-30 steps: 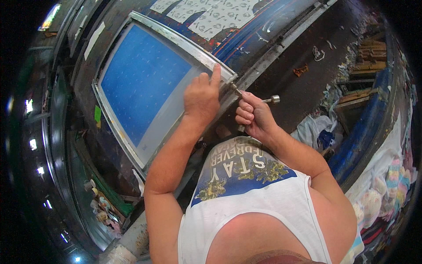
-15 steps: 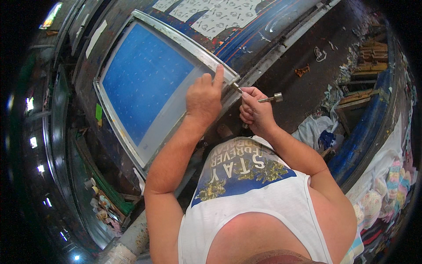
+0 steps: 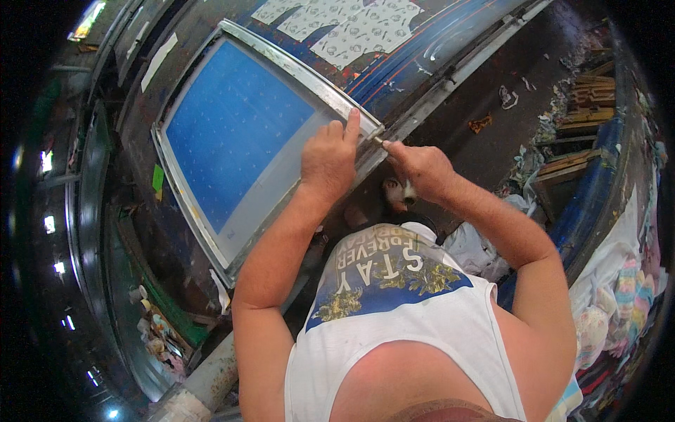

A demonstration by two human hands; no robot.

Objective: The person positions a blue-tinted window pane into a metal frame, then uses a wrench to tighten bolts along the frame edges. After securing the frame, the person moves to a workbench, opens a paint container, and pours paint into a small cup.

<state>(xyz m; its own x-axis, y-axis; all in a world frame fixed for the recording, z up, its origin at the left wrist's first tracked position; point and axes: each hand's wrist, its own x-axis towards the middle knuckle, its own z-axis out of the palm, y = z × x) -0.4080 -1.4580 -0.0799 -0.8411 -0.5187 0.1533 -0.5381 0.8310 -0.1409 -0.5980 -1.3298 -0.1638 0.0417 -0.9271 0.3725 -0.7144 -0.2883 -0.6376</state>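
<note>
A screen-printing frame (image 3: pixel 320 88) with a metal rim and blue mesh (image 3: pixel 239 126) lies before me. My left hand (image 3: pixel 328 158) rests on the frame's near right corner. Its index finger stretches along the rim, while the other fingers curl over the near bar; their tips are hidden. My right hand (image 3: pixel 427 171) is closed around the handle of a socket wrench (image 3: pixel 379 139), just off that corner. The wrench's shaft points at the corner fitting, and whether it touches is hard to tell. My fist covers most of its cross handle.
White printed fabric pieces (image 3: pixel 365 32) lie on the table beyond the frame. A metal rail (image 3: pixel 464 70) runs along the table edge. To the right, wooden frames (image 3: pixel 590 105) and a blue beam (image 3: pixel 587 183) border the littered floor. Pale cloth (image 3: pixel 474 246) lies beside me.
My right hand has turned over, knuckles now up, and the wrench's cross handle has swung out of sight beneath it. The left hand keeps its place on the frame.
</note>
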